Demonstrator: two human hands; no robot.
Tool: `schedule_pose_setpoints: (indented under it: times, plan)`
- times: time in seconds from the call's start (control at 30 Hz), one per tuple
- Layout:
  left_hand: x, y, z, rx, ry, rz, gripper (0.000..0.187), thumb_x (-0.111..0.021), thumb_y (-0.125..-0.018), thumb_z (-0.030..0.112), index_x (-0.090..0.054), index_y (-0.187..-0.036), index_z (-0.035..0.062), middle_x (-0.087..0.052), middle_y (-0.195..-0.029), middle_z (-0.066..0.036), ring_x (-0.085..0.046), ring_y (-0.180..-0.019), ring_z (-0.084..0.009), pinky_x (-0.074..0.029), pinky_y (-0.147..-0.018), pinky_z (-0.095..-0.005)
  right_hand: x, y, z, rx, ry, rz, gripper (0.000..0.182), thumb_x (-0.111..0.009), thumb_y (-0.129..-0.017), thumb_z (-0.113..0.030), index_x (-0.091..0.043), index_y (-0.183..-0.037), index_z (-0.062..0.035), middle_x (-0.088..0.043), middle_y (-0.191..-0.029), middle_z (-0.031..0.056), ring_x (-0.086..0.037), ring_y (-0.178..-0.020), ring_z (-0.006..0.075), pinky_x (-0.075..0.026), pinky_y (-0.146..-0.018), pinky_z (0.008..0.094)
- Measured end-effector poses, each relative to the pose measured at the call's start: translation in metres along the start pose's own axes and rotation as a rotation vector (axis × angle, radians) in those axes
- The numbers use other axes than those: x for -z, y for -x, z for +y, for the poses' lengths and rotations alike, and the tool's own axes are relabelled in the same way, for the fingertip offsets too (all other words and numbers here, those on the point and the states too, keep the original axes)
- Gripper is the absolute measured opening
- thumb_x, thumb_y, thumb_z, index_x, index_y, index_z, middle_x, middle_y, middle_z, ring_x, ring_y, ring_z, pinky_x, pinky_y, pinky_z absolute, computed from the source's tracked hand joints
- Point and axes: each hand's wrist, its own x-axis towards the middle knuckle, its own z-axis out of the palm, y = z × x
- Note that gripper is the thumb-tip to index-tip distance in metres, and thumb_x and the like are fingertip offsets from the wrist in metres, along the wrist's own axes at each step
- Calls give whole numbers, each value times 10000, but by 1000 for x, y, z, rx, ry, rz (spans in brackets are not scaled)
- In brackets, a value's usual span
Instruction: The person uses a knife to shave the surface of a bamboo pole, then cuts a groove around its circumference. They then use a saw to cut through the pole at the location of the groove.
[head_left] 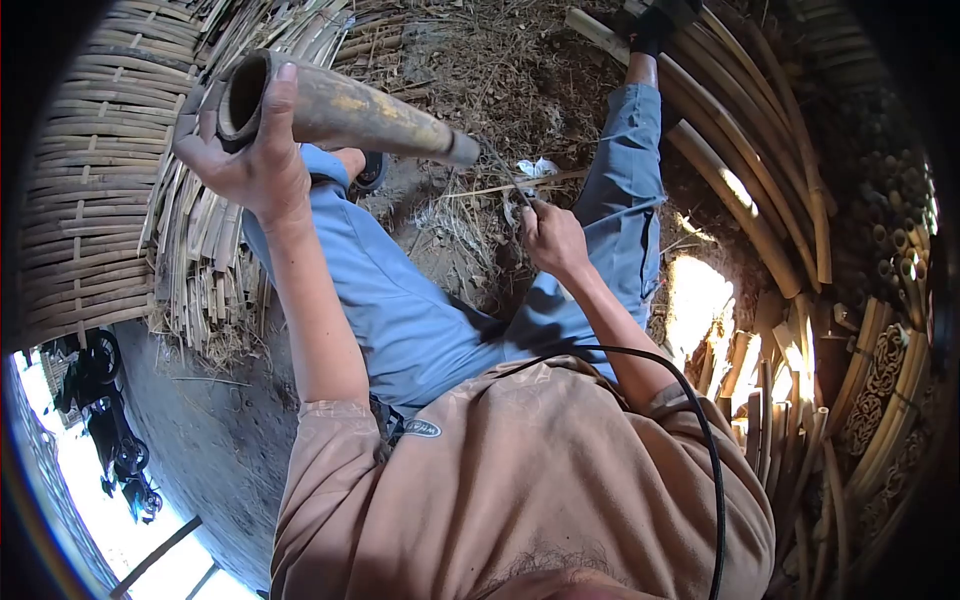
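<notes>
Presently, one bamboo tube (375, 112) is held above the ground (470, 75), forward of the seated person's torso. The left hand (250, 150) grips its wide open end, thumb at the rim. The right hand (555, 238) is closed around one thin tool (512, 178), directed toward the narrow end. The ground is bare earth with dry litter. One woven panel (100, 190) and split strips (205, 255) lie left; bamboo poles (745, 205), too many to count, lie right.

The left hand (255, 165) grasps a bamboo tube (365, 115) while the right hand (556, 240) grips a thin tool (508, 176).
</notes>
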Motion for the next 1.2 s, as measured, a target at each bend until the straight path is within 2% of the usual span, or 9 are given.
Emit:
schedule_pose_setpoints:
  times: [0.17,0.3,0.4,0.43,0.57,0.67,0.87,1.07,1.2]
  plan:
    - [7,11,-21,229,-163,-152,809,-921,-738,142,-395,-1324,-45,-573,-1187,-192,-631,-1096,-228,-561,-960,-344,-56,-24,65,-77,-96,-212,540,-465,-966,-270,-492,-1410,36,-685,-1051,351,-662,-1000,514,-508,-897,578]
    - [10,16,-35,241,-26,-150,839,-919,-735,100,-382,-1363,-41,-588,-1191,-170,-637,-1070,-199,-560,-947,-317,-96,-3,82,-120,-180,-11,587,-594,-961,-220,-462,-1490,-2,-682,-1176,280,-704,-895,396,-576,-814,465]
    - [9,23,-32,288,40,-103,883,-954,-688,131,-413,-1370,-19,-593,-1220,-147,-614,-1108,-219,-531,-974,-356,-77,8,64,-714,-918,-112,497,-654,-950,-217,-550,-1391,-11,-685,-1021,200,-690,-809,320,-591,-730,429]
    - [6,24,-27,319,-6,-107,899,-959,-682,140,-410,-1377,-14,-589,-1232,-150,-612,-1125,-221,-533,-974,-356,-88,2,96,-757,-1166,-369,383,-655,-956,-344,-604,-1205,-56,-656,-886,112,-653,-690,244,-573,-582,382]
    - [9,24,-41,165,-140,-162,780,-936,-730,209,-461,-1316,14,-654,-1116,-118,-653,-1062,-207,-557,-914,-351,-62,5,77,-749,-1570,-490,317,-610,-991,-379,-610,-1062,-70,-654,-859,94,-640,-650,209,-568,-574,348]
    - [10,24,-44,74,-150,-191,753,-911,-781,276,-434,-1296,5,-701,-1008,-102,-707,-953,-212,-572,-874,-356,-64,7,81,-673,-893,-443,271,-667,-976,-319,-620,-1029,-57,-681,-893,99,-659,-694,163,-541,-570,310]
    - [17,24,-35,78,-90,-200,779,-898,-794,312,-398,-1307,8,-713,-1025,-125,-723,-954,-221,-597,-860,-367,-89,16,91,-305,-353,-60,621,-715,-882,-237,-499,-1388,50,-704,-1116,242,-698,-1008,391,-536,-914,459]
    - [13,21,-27,-37,-148,-220,825,-905,-777,363,-393,-1319,10,-717,-1010,-140,-734,-961,-248,-609,-861,-372,-43,24,41,57,130,-122,818,-727,-840,-216,-317,-1512,7,-711,-994,298,-696,-893,487,-547,-801,537]
    - [16,19,-23,-28,-122,-197,863,-917,-763,395,-387,-1332,22,-709,-1019,-142,-732,-967,-253,-622,-839,-380,-64,23,62,68,142,11,777,-776,-825,-276,-426,-1457,9,-710,-1003,289,-711,-873,453,-556,-775,535]
